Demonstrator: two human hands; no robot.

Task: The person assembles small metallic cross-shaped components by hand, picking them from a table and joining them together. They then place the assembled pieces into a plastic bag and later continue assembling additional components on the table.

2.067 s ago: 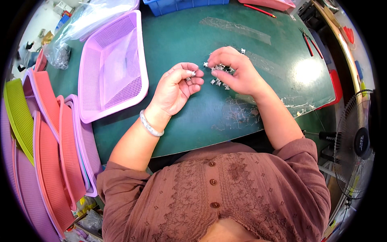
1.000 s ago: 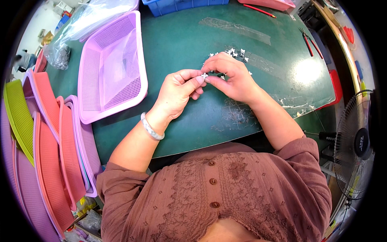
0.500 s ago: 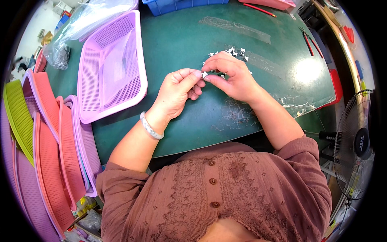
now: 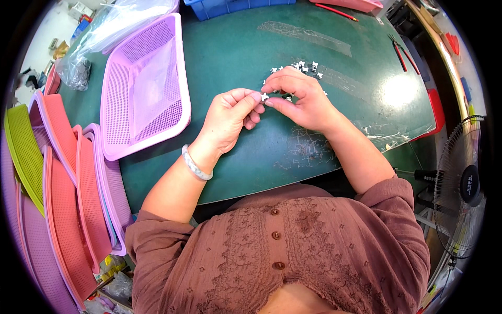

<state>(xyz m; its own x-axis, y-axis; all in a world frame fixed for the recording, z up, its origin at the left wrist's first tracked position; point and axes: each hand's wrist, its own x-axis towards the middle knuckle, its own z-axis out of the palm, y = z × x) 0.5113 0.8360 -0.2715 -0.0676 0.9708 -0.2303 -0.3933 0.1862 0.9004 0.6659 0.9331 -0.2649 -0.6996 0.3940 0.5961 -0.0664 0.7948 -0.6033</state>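
Above the green table (image 4: 230, 172) my two hands meet near the middle. My left hand (image 4: 234, 112), with a pale bangle on its wrist, pinches a small white star-shaped part (image 4: 264, 97) between thumb and forefinger. My right hand (image 4: 302, 99) curves over from the other side, its thumb tip beside the part. Its thumb and forefinger are bent toward each other; whether they grip the part as well is hard to see. Just beyond my right hand lies a loose group of several similar small white pieces (image 4: 301, 66), some with dark bits, partly hidden by the hand.
A lilac perforated basket (image 4: 108, 115) holding a clear plastic sheet stands on the left. Pink, purple and green baskets (image 4: 63, 225) are stacked beside the table. A blue crate (image 4: 238, 4) and red pencil (image 4: 337, 13) lie far back; red-handled pliers (image 4: 400, 55) and a fan (image 4: 455, 183) are right.
The white part between my fingers has shifted very slightly. Both hands stay in nearly the same place.
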